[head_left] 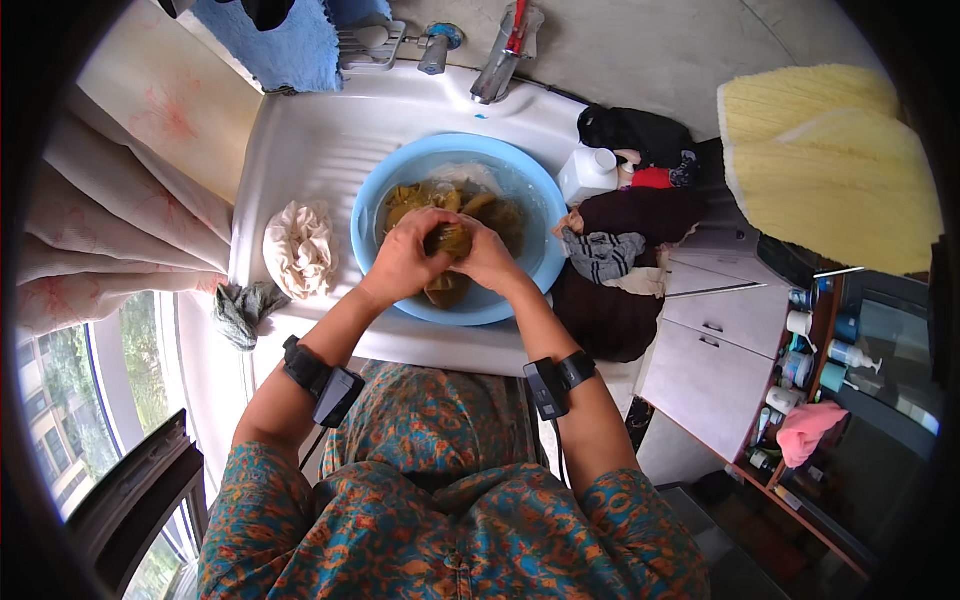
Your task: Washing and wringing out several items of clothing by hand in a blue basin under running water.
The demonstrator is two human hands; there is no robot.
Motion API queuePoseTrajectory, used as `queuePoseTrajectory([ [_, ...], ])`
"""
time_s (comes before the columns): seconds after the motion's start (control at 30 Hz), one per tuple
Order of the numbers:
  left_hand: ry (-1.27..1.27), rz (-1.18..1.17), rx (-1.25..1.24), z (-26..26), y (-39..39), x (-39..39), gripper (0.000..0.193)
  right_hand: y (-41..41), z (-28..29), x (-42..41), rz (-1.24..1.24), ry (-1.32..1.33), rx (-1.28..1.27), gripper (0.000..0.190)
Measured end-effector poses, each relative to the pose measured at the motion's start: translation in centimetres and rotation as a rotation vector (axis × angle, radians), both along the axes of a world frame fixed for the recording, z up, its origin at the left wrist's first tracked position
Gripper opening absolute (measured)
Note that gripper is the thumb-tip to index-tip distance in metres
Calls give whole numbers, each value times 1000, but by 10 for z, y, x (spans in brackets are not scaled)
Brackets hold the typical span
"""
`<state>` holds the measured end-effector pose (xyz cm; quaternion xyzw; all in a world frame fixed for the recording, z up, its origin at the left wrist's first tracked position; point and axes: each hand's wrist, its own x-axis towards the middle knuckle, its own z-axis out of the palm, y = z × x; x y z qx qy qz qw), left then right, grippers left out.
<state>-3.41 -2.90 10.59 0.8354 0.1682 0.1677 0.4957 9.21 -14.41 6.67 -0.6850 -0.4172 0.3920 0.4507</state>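
Note:
A light blue plastic basin (pixel 365 240) stands in the white laundry sink, with cloudy, sudsy water (pixel 472 178) inside. My left hand (pixel 415 251) and my right hand (pixel 484 251) meet over the basin's middle. Between them they squeeze a bunched olive-brown cloth (pixel 448 241). More of the same coloured cloth (pixel 405 201) lies in the water beyond my hands, and a wet fold hangs below them. Fingers and cloth partly hide one another.
Left of the basin lies a wrung cream cloth (pixel 300 251), with a grey-green cloth (pixel 244 311) at the sink's edge. On the right sit a white bottle (pixel 589 176), a grey striped garment (pixel 606 255) and dark clothes (pixel 607 319). A metal faucet (pixel 495 75) juts out behind the basin.

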Motion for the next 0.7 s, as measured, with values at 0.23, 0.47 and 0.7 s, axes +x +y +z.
queuePoseTrajectory([
  [0.23, 523, 560, -849, -67, 37, -50, 58, 10, 67, 1, -237, 401, 58, 43],
  [0.47, 525, 379, -1580, -46, -14, -30, 90, -1, 114, -3, -256, 710, 276, 42],
  [0.7, -301, 247, -1984, -52, -9, 5, 89, -45, 107, -14, -163, 894, 200, 56],
])
